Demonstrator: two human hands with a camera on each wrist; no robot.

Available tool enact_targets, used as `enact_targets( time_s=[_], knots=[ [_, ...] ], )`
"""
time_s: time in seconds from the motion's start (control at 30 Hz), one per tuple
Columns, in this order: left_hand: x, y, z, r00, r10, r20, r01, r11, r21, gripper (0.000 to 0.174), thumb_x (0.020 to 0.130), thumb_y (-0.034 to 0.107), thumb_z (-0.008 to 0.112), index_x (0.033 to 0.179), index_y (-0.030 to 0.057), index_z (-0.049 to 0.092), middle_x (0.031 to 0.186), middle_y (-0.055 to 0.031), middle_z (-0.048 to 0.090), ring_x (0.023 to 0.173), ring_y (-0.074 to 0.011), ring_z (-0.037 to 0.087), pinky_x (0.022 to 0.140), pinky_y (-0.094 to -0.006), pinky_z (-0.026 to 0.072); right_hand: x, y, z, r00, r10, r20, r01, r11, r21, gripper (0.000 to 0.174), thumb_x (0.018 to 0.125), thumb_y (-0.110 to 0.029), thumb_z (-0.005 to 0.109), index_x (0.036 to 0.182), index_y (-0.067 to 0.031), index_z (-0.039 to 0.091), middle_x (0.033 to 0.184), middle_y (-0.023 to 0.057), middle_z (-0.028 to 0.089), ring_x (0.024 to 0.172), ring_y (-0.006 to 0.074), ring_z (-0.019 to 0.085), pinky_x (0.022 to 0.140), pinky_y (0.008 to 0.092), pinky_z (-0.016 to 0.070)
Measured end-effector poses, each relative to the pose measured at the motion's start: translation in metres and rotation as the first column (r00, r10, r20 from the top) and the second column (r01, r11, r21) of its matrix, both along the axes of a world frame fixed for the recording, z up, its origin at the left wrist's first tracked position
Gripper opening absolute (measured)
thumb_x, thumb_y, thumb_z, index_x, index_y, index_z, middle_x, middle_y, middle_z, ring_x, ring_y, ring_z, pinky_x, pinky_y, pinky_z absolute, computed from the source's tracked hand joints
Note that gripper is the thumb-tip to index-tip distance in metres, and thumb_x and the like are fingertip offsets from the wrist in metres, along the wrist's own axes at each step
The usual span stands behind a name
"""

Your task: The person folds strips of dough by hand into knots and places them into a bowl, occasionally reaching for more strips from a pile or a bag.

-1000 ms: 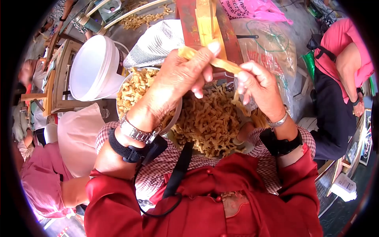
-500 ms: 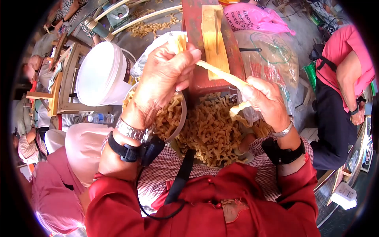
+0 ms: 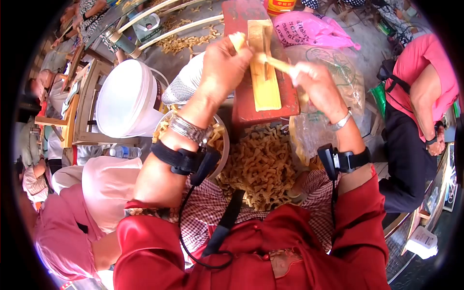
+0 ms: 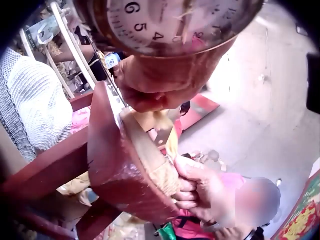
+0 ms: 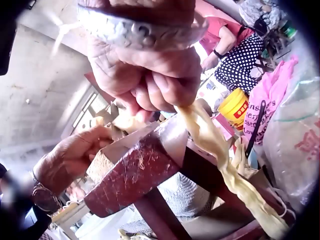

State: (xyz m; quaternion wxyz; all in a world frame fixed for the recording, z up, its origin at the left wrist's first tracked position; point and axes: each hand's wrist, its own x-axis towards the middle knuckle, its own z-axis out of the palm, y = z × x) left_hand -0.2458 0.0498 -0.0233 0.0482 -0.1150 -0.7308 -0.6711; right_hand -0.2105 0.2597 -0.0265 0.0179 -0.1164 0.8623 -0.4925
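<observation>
A yellowish strip (image 3: 278, 64) is stretched between both hands across a wooden block (image 3: 267, 92) with an upright thin piece on it, on a red bench (image 3: 241, 104). The left hand (image 3: 223, 67) pinches one end, and a pale bit sticks up above its fingers. The right hand (image 3: 316, 87) grips the other part. In the right wrist view, a long twisted length of strip (image 5: 220, 155) hangs from the curled right hand (image 5: 150, 82). The left wrist view has the left hand (image 4: 160, 82) over the block (image 4: 145, 145), with the right hand (image 4: 200, 187) beside its end.
Short yellow-brown pieces (image 3: 258, 166) lie heaped below the bench, beside a bowl (image 3: 224, 145) of similar pieces. A white bucket (image 3: 123, 99) and mesh bag (image 3: 186, 79) stand left. Right are a pink bag (image 3: 314, 31), a clear plastic bag (image 3: 345, 72) and a seated person (image 3: 411, 121).
Both hands have moved up and over the block with the strip. The loose length below the right hand no longer shows beside it in the head view. More of the bench shows.
</observation>
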Motion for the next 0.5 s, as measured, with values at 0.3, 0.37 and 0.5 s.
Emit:
enact_targets(
  time_s=[0.3, 0.37, 0.5],
  knots=[
    [0.059, -0.031, 0.057, 0.798, -0.296, 0.525, 0.531, 0.758, -0.379, 0.035, 0.086, 0.036, 0.063, 0.081, 0.0014, 0.067, 0.055, -0.0015, 0.056, 0.048, -0.0052, 0.047, 0.043, -0.0209, 0.0364, 0.073, -0.018, 0.04, 0.977, 0.185, 0.109, -0.133, 0.919, -0.372, 0.021, 0.091, -0.022, 0.056, 0.086, -0.0026, 0.059, 0.061, -0.0021, 0.047, 0.054, 0.0072, 0.044, 0.049, 0.0242, 0.036],
    [0.072, -0.039, 0.037, 0.747, -0.487, 0.452, 0.655, 0.654, -0.379, 0.05, 0.085, 0.051, 0.059, 0.082, 0.0015, 0.067, 0.061, -0.0038, 0.06, 0.052, -0.008, 0.051, 0.046, -0.0229, 0.0407, 0.089, -0.035, 0.035, 0.952, 0.288, -0.101, -0.305, 0.889, -0.341, 0.019, 0.089, -0.022, 0.059, 0.088, -0.0033, 0.06, 0.061, 0.0031, 0.051, 0.051, 0.0132, 0.047, 0.049, 0.0267, 0.0381],
    [0.106, -0.014, 0.007, 0.465, -0.437, 0.769, 0.694, 0.72, -0.01, 0.066, 0.085, 0.062, 0.049, 0.086, -0.0011, 0.066, 0.065, -0.0027, 0.06, 0.055, -0.0105, 0.054, 0.049, -0.0241, 0.0439, 0.127, -0.068, 0.014, 0.843, 0.414, -0.345, -0.511, 0.817, -0.269, 0.021, 0.087, -0.025, 0.06, 0.079, -0.0061, 0.056, 0.065, 0.0059, 0.053, 0.052, 0.0232, 0.05, 0.048, 0.0344, 0.0387]
  ],
)
